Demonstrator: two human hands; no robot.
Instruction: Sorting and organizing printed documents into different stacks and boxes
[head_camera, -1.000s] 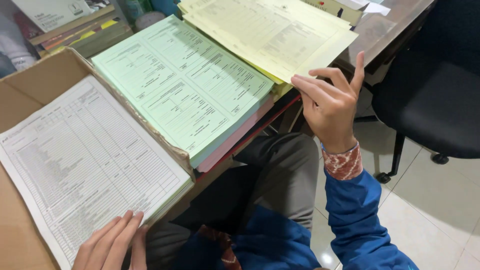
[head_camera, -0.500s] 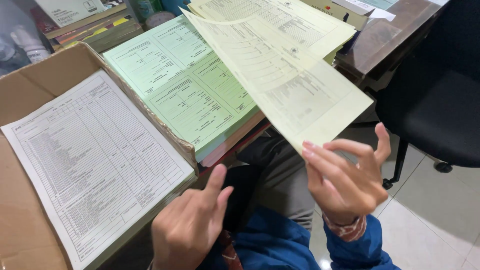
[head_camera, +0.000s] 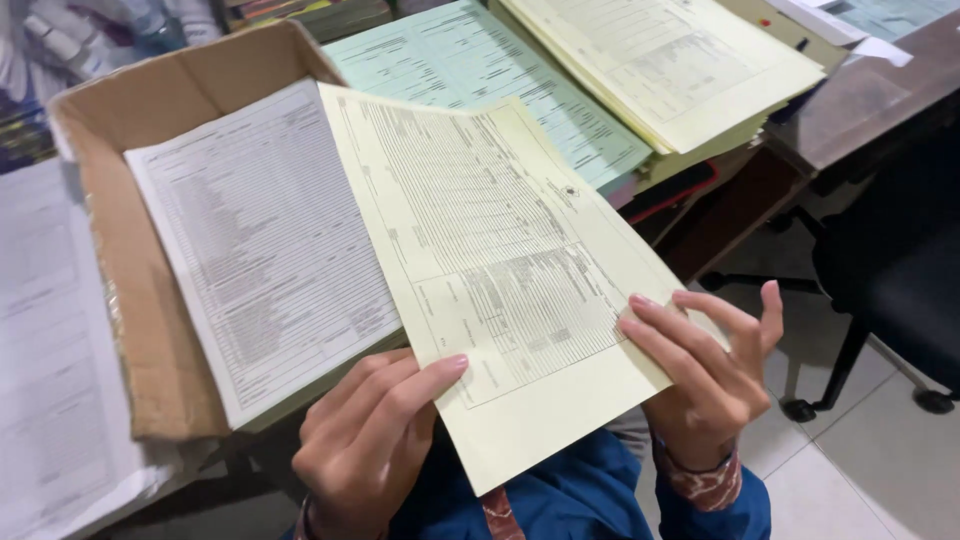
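One yellow form sheet (head_camera: 500, 290) was held up in both hands, over the person's lap & partly in front of the cardboard box (head_camera: 140, 290); its top left corner overlapped the white form stack (head_camera: 250, 250) lying in that box. Left hand (head_camera: 365, 450) was pinching the sheet's lower left edge, thumb on the printed face, other fingers curled behind; right hand (head_camera: 705, 375) was gripping the lower right edge, fingers spread flat across the front, thumb prob. behind, not visible. Sheet looked thin & light, v. floppy; a soft bend ran across the top half, so it'd sag if held by one corner only. Best hold, I'd judge: both lower edges as it was, or flat under the middle; easy to crease or tear, so a light pinch is enough. Paper's prob. a bit slick against the other forms.

Outward: yellow form pile (head_camera: 670, 70) sat top right on the desk (head_camera: 880, 100); green form pile (head_camera: 500, 90) lay just beside it, partly under its edge, w/ pinkish sheets showing below. More white papers (head_camera: 50, 350) lay at far left, outside the box wall. Black office chair (head_camera: 900, 270) stood at right on pale floor tiles (head_camera: 870, 460); blue sleeves & patterned cuff (head_camera: 700, 485) showed at bottom.
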